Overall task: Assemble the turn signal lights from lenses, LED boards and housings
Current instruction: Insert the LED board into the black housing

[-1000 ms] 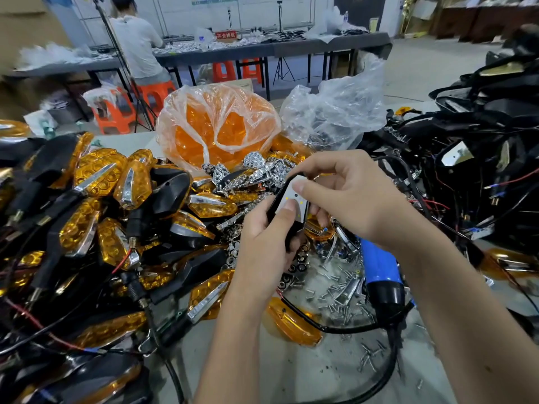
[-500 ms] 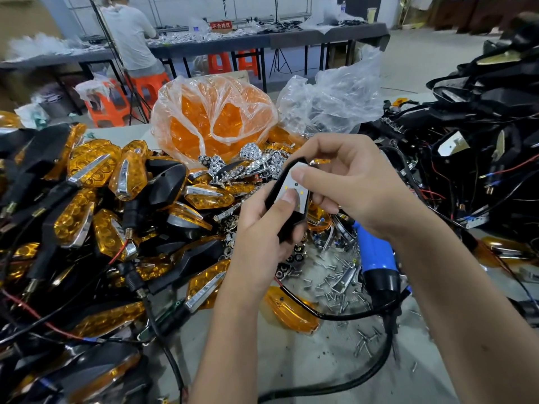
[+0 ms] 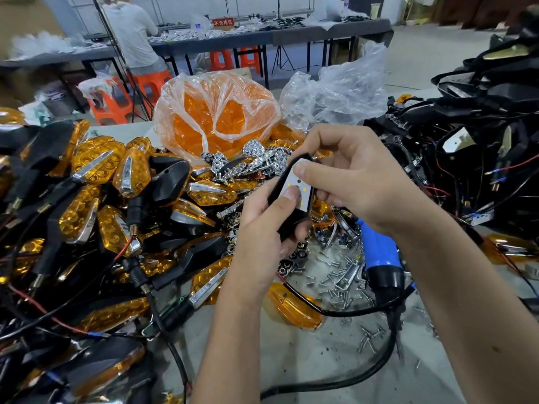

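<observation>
My left hand (image 3: 262, 237) grips a black housing (image 3: 287, 225) from below, thumb pressing on the white LED board (image 3: 294, 182) that sits inside it. My right hand (image 3: 350, 179) comes in from the right, its thumb on the board's upper end and its fingers curled round the housing's far edge. A black wire (image 3: 335, 312) trails down from the housing across the table. One loose amber lens (image 3: 294, 309) lies just below my hands.
Finished amber-and-black signal lights (image 3: 96, 199) are heaped on the left. A bag of amber lenses (image 3: 215, 115) and chrome reflectors (image 3: 256, 161) sit behind my hands. A blue electric screwdriver (image 3: 379, 258) lies among scattered screws (image 3: 344, 281). Wired black housings (image 3: 472, 147) pile up on the right.
Both hands keep hold of the housing and board in nearly the same spot. My left thumb has slid slightly along the board. The view has tilted a little.
</observation>
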`<state>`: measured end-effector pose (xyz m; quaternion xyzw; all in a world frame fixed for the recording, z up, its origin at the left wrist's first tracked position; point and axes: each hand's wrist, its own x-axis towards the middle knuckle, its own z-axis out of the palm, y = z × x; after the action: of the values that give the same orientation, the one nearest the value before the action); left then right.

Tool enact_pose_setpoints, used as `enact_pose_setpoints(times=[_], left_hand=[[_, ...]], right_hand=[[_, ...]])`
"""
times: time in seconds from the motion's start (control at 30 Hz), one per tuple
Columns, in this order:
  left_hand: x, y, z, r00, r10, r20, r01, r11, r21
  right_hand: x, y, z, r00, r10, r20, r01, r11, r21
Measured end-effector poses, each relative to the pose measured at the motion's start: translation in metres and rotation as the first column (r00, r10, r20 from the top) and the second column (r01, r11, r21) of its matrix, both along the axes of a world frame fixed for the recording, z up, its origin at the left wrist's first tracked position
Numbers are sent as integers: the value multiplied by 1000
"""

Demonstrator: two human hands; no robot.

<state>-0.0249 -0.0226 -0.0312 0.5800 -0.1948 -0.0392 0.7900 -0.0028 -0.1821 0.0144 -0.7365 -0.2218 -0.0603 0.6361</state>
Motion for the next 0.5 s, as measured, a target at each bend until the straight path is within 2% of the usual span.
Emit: enact_pose_setpoints(times=[0.5], left_hand=[[1,-1,0,999,32,-29,-31,998,48]], right_hand=[[2,-2,-1,994,-104,-14,103,994,-31]])
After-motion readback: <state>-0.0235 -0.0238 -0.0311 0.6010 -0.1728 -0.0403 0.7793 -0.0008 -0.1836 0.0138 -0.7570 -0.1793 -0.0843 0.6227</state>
